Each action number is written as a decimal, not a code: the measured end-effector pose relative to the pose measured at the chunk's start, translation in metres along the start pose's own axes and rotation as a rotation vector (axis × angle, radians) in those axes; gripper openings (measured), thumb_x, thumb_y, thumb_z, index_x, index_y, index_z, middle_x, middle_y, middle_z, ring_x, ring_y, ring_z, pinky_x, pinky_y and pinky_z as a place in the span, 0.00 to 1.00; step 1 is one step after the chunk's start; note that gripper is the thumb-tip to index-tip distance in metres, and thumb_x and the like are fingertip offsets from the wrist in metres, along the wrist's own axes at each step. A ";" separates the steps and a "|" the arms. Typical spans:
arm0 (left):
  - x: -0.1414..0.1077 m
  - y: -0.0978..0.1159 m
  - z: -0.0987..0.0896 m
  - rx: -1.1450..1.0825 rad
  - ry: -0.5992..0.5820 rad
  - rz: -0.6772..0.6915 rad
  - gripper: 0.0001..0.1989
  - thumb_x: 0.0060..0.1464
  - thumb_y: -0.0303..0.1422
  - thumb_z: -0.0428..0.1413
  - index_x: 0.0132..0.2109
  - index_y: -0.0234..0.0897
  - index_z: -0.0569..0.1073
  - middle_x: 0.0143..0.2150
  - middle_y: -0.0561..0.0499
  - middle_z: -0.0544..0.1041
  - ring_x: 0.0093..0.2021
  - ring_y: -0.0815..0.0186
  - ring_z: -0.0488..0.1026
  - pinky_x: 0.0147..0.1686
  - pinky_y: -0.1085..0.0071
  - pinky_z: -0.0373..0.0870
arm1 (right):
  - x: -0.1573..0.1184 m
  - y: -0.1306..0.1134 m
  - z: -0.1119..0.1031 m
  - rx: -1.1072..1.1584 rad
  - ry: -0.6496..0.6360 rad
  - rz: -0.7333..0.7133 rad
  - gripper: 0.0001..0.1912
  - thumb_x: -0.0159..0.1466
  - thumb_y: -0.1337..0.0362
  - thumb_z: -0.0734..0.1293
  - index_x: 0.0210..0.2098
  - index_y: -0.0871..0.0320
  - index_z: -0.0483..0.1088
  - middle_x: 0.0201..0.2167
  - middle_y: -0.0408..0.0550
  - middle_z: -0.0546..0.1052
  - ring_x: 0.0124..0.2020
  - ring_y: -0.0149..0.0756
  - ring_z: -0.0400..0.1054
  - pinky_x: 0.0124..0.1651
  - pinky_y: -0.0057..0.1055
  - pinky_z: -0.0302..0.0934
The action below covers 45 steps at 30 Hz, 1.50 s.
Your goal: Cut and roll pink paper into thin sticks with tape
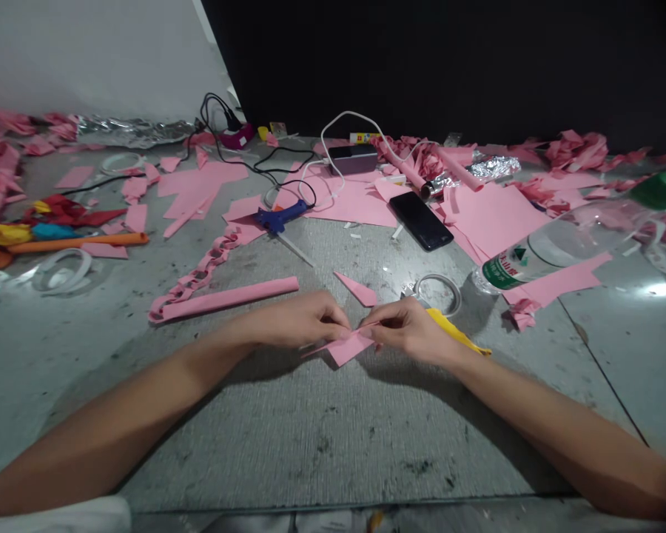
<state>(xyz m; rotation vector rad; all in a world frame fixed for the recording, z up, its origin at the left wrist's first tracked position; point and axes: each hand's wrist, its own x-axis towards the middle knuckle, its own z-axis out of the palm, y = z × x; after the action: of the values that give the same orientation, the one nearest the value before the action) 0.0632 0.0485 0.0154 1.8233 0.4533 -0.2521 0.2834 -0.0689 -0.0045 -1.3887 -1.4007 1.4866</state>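
Between my two hands is a small piece of folded pink paper (344, 351), held just above the grey table. My left hand (309, 318) pinches its left side with thumb and forefinger. On the other side my right hand (411, 327) grips the paper's right edge between thumb and fingers. My fingers cover part of the fold. Just beyond them lies a pointed folded pink paper piece (357, 289). Close to my right hand are a roll of tape (444, 295) and a yellow strip (456, 330). A rolled pink paper tube (233, 297) rests beyond my left forearm.
A blue glue gun (280, 217) with its cord, a black phone (420, 220) and a power bank (353, 158) lie farther back. At the right a clear plastic bottle (560, 240) lies on its side. A pink paper chain (205, 266) stretches at the left. Pink scraps line the back.
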 end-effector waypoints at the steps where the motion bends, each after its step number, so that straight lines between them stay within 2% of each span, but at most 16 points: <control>1: 0.000 -0.001 0.000 0.001 0.013 -0.005 0.14 0.63 0.37 0.57 0.32 0.35 0.79 0.27 0.53 0.72 0.28 0.68 0.65 0.29 0.69 0.56 | 0.000 0.000 0.000 0.000 -0.001 0.004 0.18 0.63 0.49 0.77 0.33 0.60 0.84 0.26 0.46 0.78 0.26 0.32 0.70 0.31 0.31 0.69; 6: 0.002 -0.003 0.001 0.004 0.113 -0.041 0.12 0.58 0.38 0.60 0.36 0.34 0.83 0.28 0.53 0.75 0.29 0.67 0.67 0.29 0.70 0.56 | 0.001 -0.001 -0.002 0.044 -0.007 0.027 0.19 0.62 0.48 0.78 0.33 0.59 0.83 0.25 0.44 0.77 0.26 0.33 0.72 0.32 0.31 0.71; 10: 0.003 -0.003 0.003 0.006 0.143 -0.037 0.12 0.57 0.39 0.61 0.34 0.34 0.84 0.27 0.53 0.74 0.27 0.68 0.66 0.28 0.70 0.55 | 0.002 0.001 -0.002 0.097 -0.007 0.005 0.22 0.63 0.45 0.77 0.28 0.58 0.79 0.23 0.43 0.75 0.25 0.32 0.71 0.32 0.31 0.72; 14: 0.005 -0.002 0.005 -0.010 0.169 -0.084 0.09 0.53 0.36 0.62 0.32 0.34 0.83 0.26 0.53 0.74 0.27 0.68 0.66 0.28 0.70 0.54 | 0.003 0.007 -0.001 0.105 0.020 0.007 0.17 0.62 0.49 0.77 0.33 0.59 0.82 0.24 0.43 0.77 0.25 0.32 0.71 0.31 0.32 0.73; 18: 0.005 0.000 0.006 -0.005 0.128 -0.075 0.10 0.55 0.38 0.63 0.33 0.35 0.81 0.26 0.54 0.71 0.27 0.69 0.64 0.28 0.70 0.53 | 0.002 0.009 0.001 0.066 0.053 -0.006 0.13 0.62 0.54 0.76 0.35 0.59 0.83 0.25 0.45 0.79 0.24 0.32 0.72 0.31 0.32 0.71; 23: 0.002 0.004 0.007 0.029 0.060 -0.022 0.19 0.66 0.42 0.56 0.28 0.37 0.70 0.23 0.57 0.60 0.25 0.70 0.56 0.26 0.68 0.48 | 0.000 0.006 0.002 0.031 0.083 -0.021 0.11 0.62 0.56 0.76 0.36 0.59 0.84 0.25 0.46 0.80 0.25 0.34 0.74 0.31 0.32 0.70; 26: 0.003 0.003 0.007 0.010 0.096 -0.045 0.17 0.64 0.43 0.58 0.30 0.36 0.75 0.23 0.57 0.63 0.24 0.70 0.58 0.26 0.69 0.49 | 0.000 0.003 0.001 0.072 0.070 -0.027 0.12 0.61 0.56 0.78 0.36 0.58 0.84 0.27 0.45 0.80 0.26 0.33 0.74 0.33 0.32 0.72; 30: 0.004 0.000 0.009 -0.046 0.153 -0.066 0.18 0.60 0.47 0.62 0.32 0.35 0.79 0.24 0.55 0.68 0.25 0.69 0.62 0.26 0.70 0.52 | 0.001 0.002 0.001 0.150 0.032 -0.015 0.17 0.61 0.49 0.79 0.33 0.59 0.82 0.26 0.44 0.79 0.25 0.31 0.71 0.31 0.31 0.73; 33: 0.005 0.001 0.010 -0.077 0.187 -0.095 0.16 0.55 0.44 0.65 0.30 0.35 0.79 0.24 0.53 0.71 0.25 0.69 0.63 0.26 0.70 0.54 | 0.002 0.002 0.003 0.149 0.042 -0.005 0.21 0.61 0.47 0.79 0.30 0.59 0.80 0.24 0.43 0.77 0.24 0.30 0.69 0.28 0.29 0.71; 36: 0.005 0.002 0.010 -0.122 0.173 -0.145 0.13 0.52 0.41 0.68 0.31 0.35 0.79 0.25 0.53 0.74 0.24 0.69 0.66 0.26 0.70 0.57 | 0.002 0.003 0.004 0.130 0.063 -0.019 0.20 0.60 0.47 0.80 0.31 0.59 0.82 0.24 0.43 0.77 0.23 0.30 0.69 0.28 0.29 0.72; 38: 0.005 0.002 0.008 -0.096 0.153 -0.117 0.13 0.54 0.41 0.67 0.32 0.35 0.80 0.26 0.53 0.75 0.26 0.68 0.67 0.27 0.69 0.57 | 0.002 0.005 0.004 0.126 0.078 -0.029 0.18 0.60 0.49 0.80 0.32 0.59 0.83 0.24 0.44 0.78 0.24 0.30 0.70 0.29 0.31 0.73; 41: 0.005 -0.001 0.005 -0.001 0.123 -0.025 0.15 0.61 0.41 0.60 0.31 0.36 0.79 0.26 0.55 0.71 0.28 0.69 0.65 0.29 0.69 0.54 | 0.002 0.008 0.004 0.125 0.111 -0.033 0.15 0.59 0.52 0.80 0.33 0.58 0.84 0.25 0.44 0.79 0.24 0.31 0.71 0.30 0.32 0.74; 45: 0.005 -0.004 0.003 0.007 0.090 -0.011 0.14 0.62 0.41 0.58 0.32 0.35 0.79 0.27 0.55 0.69 0.30 0.68 0.64 0.30 0.69 0.53 | 0.002 0.009 0.004 0.105 0.119 -0.045 0.13 0.60 0.53 0.80 0.33 0.57 0.84 0.26 0.45 0.80 0.25 0.32 0.73 0.31 0.33 0.74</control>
<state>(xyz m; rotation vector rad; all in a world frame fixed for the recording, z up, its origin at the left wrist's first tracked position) 0.0667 0.0476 0.0091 1.8445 0.5254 -0.1799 0.2808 -0.0703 -0.0145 -1.3486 -1.2547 1.4049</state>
